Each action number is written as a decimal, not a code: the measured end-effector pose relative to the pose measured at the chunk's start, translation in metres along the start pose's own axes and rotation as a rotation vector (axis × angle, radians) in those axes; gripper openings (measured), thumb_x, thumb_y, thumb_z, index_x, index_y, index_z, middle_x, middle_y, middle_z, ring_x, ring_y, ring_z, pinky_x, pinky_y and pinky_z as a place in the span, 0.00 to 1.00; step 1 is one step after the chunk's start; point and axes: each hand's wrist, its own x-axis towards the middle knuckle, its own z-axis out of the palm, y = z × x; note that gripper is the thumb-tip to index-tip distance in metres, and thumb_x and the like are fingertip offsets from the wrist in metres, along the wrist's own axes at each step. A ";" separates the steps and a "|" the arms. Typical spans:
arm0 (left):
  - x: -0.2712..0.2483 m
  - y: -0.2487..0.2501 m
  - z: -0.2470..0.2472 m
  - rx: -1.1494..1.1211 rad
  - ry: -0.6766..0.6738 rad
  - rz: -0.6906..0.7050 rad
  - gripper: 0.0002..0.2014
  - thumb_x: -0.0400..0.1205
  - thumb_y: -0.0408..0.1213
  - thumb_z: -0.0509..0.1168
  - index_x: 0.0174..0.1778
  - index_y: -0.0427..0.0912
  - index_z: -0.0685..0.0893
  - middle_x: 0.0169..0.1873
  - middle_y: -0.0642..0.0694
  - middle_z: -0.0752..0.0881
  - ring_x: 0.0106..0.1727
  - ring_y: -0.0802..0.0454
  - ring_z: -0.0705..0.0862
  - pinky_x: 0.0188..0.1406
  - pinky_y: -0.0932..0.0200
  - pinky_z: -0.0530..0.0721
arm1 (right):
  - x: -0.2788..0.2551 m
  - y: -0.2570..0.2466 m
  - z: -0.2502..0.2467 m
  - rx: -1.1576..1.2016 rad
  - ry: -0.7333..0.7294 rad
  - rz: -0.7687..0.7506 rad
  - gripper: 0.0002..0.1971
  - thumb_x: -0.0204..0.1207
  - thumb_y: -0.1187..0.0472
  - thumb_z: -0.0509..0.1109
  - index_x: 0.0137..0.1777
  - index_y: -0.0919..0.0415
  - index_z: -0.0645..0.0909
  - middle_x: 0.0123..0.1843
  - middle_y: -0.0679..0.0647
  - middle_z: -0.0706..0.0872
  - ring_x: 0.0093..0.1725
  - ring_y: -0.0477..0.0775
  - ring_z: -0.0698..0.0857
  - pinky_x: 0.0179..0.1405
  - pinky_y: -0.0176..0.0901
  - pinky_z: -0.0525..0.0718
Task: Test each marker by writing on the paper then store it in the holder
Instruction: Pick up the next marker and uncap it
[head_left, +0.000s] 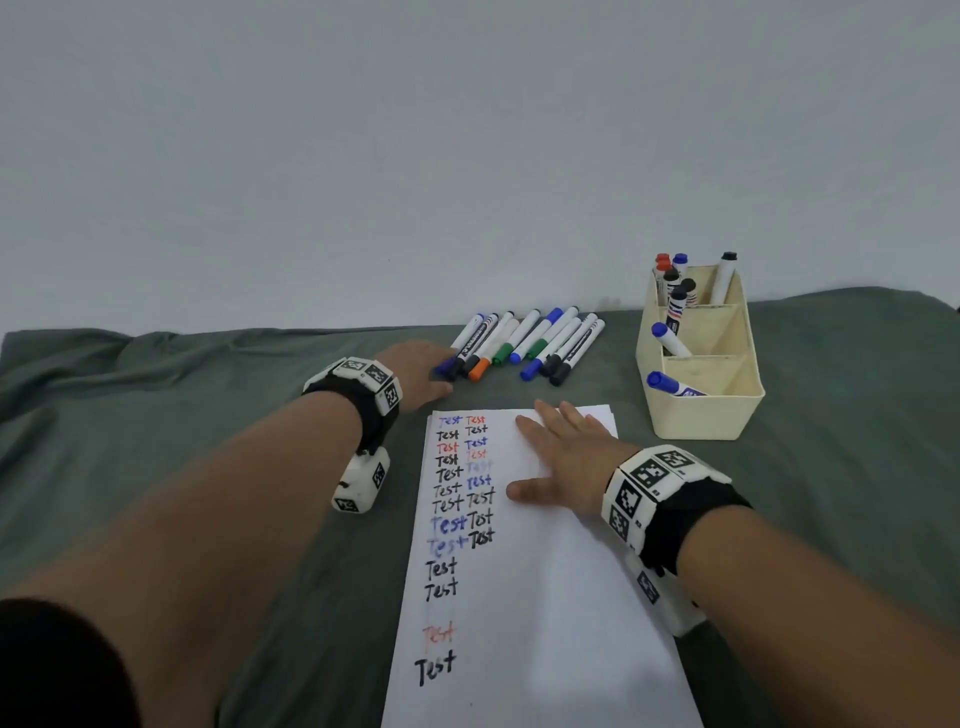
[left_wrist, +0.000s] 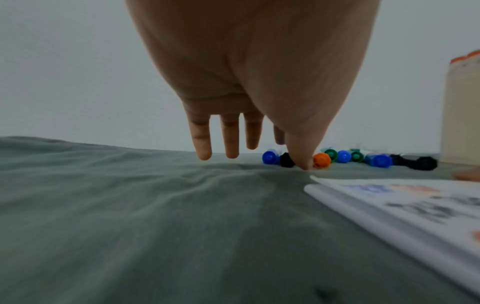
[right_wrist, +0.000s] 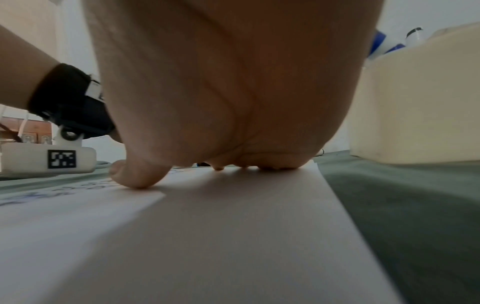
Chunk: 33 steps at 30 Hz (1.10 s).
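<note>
A row of white markers (head_left: 524, 345) with blue, black, orange and green caps lies on the green cloth behind the paper (head_left: 540, 597). The paper carries two columns of the word "Test". My left hand (head_left: 415, 371) hovers with straight fingers at the left end of the row, its thumb (left_wrist: 301, 156) down by the black cap (left_wrist: 285, 160) and orange cap (left_wrist: 321, 160); it holds nothing. My right hand (head_left: 561, 457) lies flat on the paper's upper part, its palm (right_wrist: 233, 102) pressing the sheet (right_wrist: 233, 226). The cream holder (head_left: 701, 384) stands at the right with several markers in it.
The green cloth (head_left: 182, 415) is wrinkled to the left of the paper. A pale wall rises directly behind the markers and holder. The holder's near wall (right_wrist: 415, 102) stands close to the right of my right hand. The left wrist camera block (right_wrist: 46, 158) sits low beside the paper.
</note>
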 end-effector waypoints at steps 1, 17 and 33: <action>0.004 0.001 0.000 0.027 -0.018 -0.008 0.27 0.85 0.55 0.62 0.79 0.51 0.71 0.73 0.44 0.77 0.72 0.44 0.76 0.71 0.49 0.75 | 0.000 0.000 0.000 -0.001 -0.001 0.001 0.51 0.77 0.23 0.56 0.90 0.47 0.39 0.91 0.52 0.35 0.90 0.58 0.38 0.88 0.57 0.43; -0.012 -0.023 0.001 -0.060 0.174 -0.235 0.12 0.83 0.39 0.65 0.61 0.41 0.81 0.55 0.41 0.86 0.56 0.42 0.83 0.56 0.49 0.81 | 0.006 0.001 -0.006 0.136 0.071 0.031 0.47 0.78 0.28 0.62 0.90 0.48 0.48 0.91 0.52 0.44 0.90 0.56 0.46 0.86 0.58 0.55; -0.092 0.067 0.010 -0.161 0.274 0.259 0.07 0.85 0.44 0.59 0.54 0.48 0.80 0.41 0.51 0.83 0.39 0.52 0.81 0.35 0.57 0.75 | -0.020 -0.018 -0.034 0.071 0.414 -0.029 0.09 0.88 0.51 0.61 0.53 0.54 0.79 0.51 0.51 0.84 0.52 0.54 0.81 0.48 0.50 0.81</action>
